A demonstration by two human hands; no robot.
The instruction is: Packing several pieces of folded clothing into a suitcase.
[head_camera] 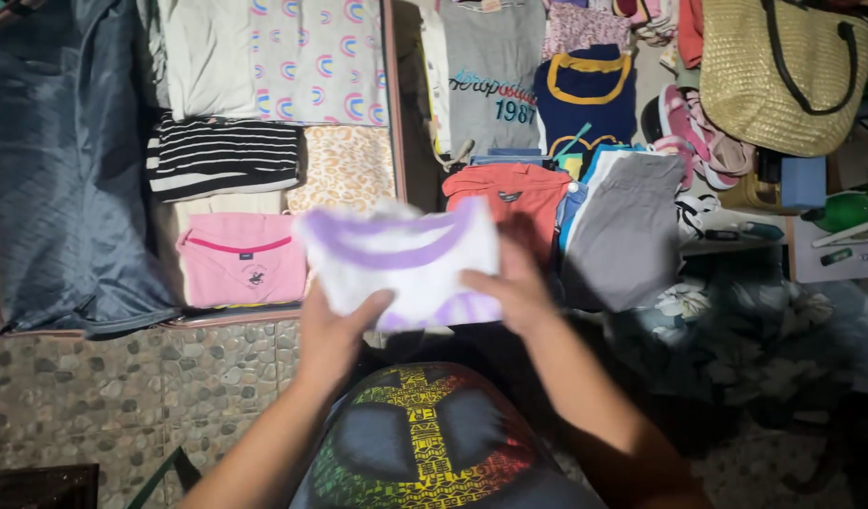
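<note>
Both your hands, left hand (335, 330) and right hand (509, 283), grasp the folded white-and-purple shirt (401, 264) at mid-frame, long axis left-right, the open suitcase (66, 188) lying upper left.

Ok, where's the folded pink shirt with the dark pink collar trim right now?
The folded pink shirt lies in the open suitcase's near corner, below the black-and-white striped top, just left of the white-and-purple shirt held in both hands.

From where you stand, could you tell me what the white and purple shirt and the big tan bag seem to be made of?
White and purple shirt: soft matte knit, probably cotton; it sags and creases between the left hand and right hand.
Tan bag: looks like woven straw or raffia, with a coarse matte weave; its dark handles could be leather or cord.
</note>
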